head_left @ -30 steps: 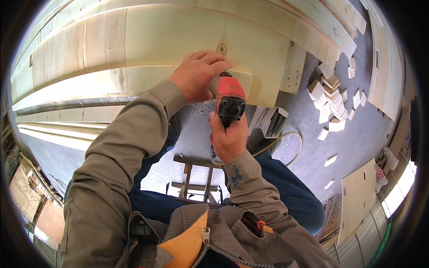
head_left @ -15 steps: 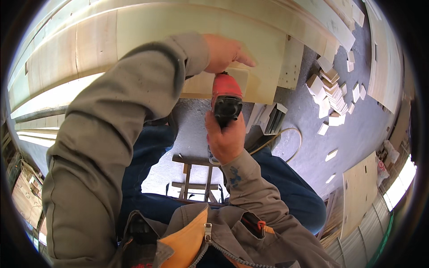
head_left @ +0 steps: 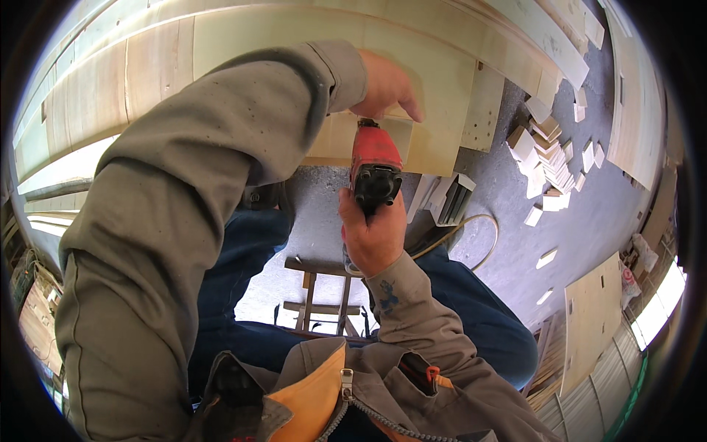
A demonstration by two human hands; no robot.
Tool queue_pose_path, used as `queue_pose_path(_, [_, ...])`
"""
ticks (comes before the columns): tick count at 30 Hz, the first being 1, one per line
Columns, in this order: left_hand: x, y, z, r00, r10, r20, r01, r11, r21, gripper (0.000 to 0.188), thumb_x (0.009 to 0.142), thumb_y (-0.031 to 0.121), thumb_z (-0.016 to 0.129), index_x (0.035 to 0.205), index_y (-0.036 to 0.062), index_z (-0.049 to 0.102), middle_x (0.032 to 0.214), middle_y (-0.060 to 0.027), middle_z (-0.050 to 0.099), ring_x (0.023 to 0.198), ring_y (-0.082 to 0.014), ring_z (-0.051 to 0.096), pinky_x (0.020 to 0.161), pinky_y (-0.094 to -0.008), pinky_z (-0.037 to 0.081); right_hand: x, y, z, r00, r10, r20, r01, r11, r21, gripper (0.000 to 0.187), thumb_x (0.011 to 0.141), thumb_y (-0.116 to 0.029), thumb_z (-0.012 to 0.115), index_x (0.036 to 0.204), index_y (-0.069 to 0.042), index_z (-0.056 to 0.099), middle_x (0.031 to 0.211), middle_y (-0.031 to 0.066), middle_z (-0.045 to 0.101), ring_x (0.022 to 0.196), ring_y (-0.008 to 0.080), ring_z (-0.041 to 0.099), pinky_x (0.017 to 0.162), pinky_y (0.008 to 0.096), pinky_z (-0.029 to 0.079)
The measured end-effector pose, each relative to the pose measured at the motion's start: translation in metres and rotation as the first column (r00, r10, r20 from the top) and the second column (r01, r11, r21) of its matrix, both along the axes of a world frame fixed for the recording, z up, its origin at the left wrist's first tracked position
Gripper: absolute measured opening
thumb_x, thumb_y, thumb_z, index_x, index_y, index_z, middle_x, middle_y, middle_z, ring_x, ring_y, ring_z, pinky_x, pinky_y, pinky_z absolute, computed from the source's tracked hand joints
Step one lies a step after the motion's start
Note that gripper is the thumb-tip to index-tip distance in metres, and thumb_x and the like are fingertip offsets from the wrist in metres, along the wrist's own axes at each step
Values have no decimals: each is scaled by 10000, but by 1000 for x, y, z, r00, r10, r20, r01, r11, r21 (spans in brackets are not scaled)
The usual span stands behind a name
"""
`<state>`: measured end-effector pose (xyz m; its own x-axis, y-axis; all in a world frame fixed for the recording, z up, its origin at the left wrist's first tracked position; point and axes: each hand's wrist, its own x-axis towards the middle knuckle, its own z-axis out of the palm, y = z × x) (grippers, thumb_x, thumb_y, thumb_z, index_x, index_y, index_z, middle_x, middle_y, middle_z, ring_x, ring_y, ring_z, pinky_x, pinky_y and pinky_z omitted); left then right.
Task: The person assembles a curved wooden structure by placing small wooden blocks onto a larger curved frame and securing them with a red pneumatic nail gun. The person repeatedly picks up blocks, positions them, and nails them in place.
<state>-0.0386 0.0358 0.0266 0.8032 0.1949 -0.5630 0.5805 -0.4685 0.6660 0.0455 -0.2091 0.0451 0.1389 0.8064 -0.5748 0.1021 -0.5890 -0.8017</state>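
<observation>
At the near edge of the panels: a red-and-black handheld power tool (head_left: 376, 151) sits mid-view, its nose pointing away from the person over the wood.
Tool's long axis: runs front to back, leaning a touch left at the nose, so pretty much square across the board under it.
Right hand (head_left: 374, 236): fingers wrapped round the tool's grip, body of the tool straight ahead of them. This one's the nearer hand, since it's actually holding the thing.
Left hand (head_left: 387, 85): just past the nose, reaching across from the left, fingertips aimed right and a bit back toward the person. Nothing visible in it, but the underside's hidden, so can't tell how tight the fingers are or whether they touch the tool.
Board under the nose: a narrow pale wooden board (head_left: 399, 135), seemingly lying left to right, though the grey-brown sleeve (head_left: 169, 184) covers a lot of it.
Big panel: a wide, flat, pale-yellow wooden panel (head_left: 442, 81) beneath that board.
Right of that: a light wooden piece dotted with small dark holes (head_left: 482, 110), then a messy heap of pale wood offcuts (head_left: 545, 162) on the grey floor (head_left: 515, 295).
Down by the knees: a thin yellowish hose (head_left: 496, 234) loops near the right leg, and a brown wooden frame (head_left: 317, 267) stands between the legs.
</observation>
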Motion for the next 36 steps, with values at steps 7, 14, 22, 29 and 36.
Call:
queue_pose_path(7, [1, 0, -6, 999, -15, 33, 15, 1000, 4, 611, 919, 8, 672, 1452, 307, 661, 1248, -120, 737, 1111, -313, 695, 943, -433, 567, -1, 2, 4, 1000, 0, 2, 0, 1000, -11, 411, 890, -84, 752, 1270, -36, 603, 1150, 178, 635, 1044, 367, 637, 932, 434, 515])
queue_pose_path(14, [1, 2, -8, 1000, 8, 30, -7, 999, -42, 596, 919, 4, 668, 1441, 292, 672, 1195, -121, 739, 1077, -312, 693, 932, -426, 558, 0, 5, 6, 1000, 1, 1, -1, 1000, -13, 392, 876, -72, 749, 1237, -35, 600, 1118, 179, 632, 1003, 363, 646, 901, 425, 527])
queue_pose_path(22, [2, 2, -18, 1000, 21, -1, -21, 997, -76, 576, 944, 18, 674, 1449, 294, 665, 1216, -126, 735, 1097, -309, 689, 943, -425, 556, 0, 3, 4, 1000, 9, 10, -9, 1000, -19, 399, 878, -80, 745, 1244, -33, 595, 1135, 191, 634, 1013, 387, 640, 900, 443, 522])
queue_pose_path(29, [0, 0, -11, 1000, 20, 19, -19, 999, -45, 567, 952, 22, 664, 1448, 298, 667, 1210, -120, 735, 1092, -311, 687, 943, -430, 554, 4, 7, 7, 1000, 19, 4, -19, 999, -34, 383, 903, -99, 742, 1252, -38, 595, 1132, 188, 637, 1018, 389, 634, 910, 446, 516])
queue_pose_path(36, [1, 0, -13, 1000, 20, -1, -20, 998, -61, 554, 960, 27, 647, 1441, 300, 672, 1167, -111, 739, 1071, -307, 690, 930, -430, 555, 6, 7, 7, 999, 47, 27, -46, 998, -37, 372, 911, -116, 742, 1245, -37, 599, 1141, 193, 640, 1012, 392, 640, 908, 449, 516])
